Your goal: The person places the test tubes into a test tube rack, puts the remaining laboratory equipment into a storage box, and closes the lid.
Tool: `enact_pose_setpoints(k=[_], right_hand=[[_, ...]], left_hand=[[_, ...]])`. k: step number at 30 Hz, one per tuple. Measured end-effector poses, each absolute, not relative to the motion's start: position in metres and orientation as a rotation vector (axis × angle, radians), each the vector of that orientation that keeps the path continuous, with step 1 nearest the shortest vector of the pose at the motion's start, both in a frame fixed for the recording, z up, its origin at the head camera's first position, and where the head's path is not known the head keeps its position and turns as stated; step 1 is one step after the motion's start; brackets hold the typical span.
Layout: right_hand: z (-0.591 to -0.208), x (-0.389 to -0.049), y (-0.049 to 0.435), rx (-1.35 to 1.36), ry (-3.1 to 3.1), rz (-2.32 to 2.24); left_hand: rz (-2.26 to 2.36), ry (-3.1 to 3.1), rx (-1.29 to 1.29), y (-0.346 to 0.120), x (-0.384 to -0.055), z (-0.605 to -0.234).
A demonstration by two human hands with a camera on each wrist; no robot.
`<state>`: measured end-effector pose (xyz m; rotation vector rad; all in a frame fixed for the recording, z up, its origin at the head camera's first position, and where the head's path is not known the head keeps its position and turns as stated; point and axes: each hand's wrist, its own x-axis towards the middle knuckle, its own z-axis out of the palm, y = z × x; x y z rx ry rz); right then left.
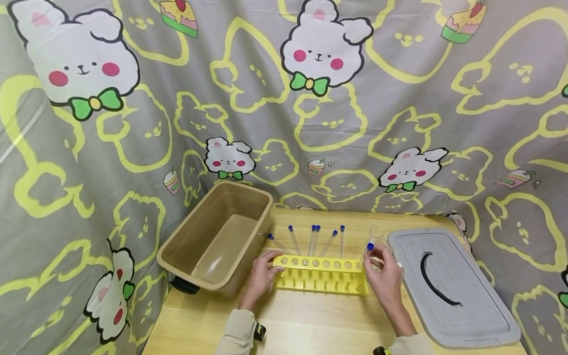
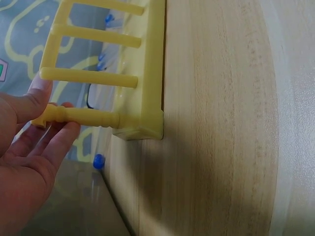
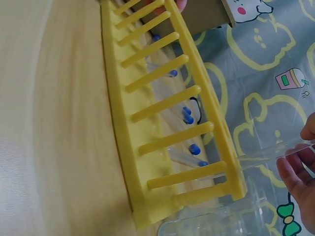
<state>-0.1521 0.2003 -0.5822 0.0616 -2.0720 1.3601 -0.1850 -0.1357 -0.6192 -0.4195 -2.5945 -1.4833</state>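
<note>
A yellow test tube rack [image 1: 320,286] stands upright on the table, with a row of round holes along its top rail. My left hand [image 1: 263,275] grips the left end of that rail, thumb [image 2: 39,96] on the near side and fingers beyond. At the other end, my right hand [image 1: 385,276] pinches a clear test tube [image 3: 268,156] with a blue cap [image 1: 370,246]. The tube slants, its lower end at the rail's rightmost end; whether it is inside a hole I cannot tell. Several blue-capped test tubes [image 1: 341,241] lie behind the rack.
An open brown bin [image 1: 215,286] stands to the left. A grey lid [image 1: 470,276] with a black handle lies on the right. Behind my right hand is a clear container [image 3: 197,227], partly hidden. A patterned curtain [image 1: 266,123] hangs behind the wooden table [image 1: 310,325].
</note>
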Motion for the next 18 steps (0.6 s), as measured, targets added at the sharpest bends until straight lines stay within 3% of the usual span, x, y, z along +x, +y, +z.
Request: enact_pose_setpoints(k=[18], right_hand=[[-0.603, -0.154, 0.201, 0.067, -2.117, 1.36]], left_hand=[[-1.486, -2.56, -0.451, -0.136, -0.187, -0.622]])
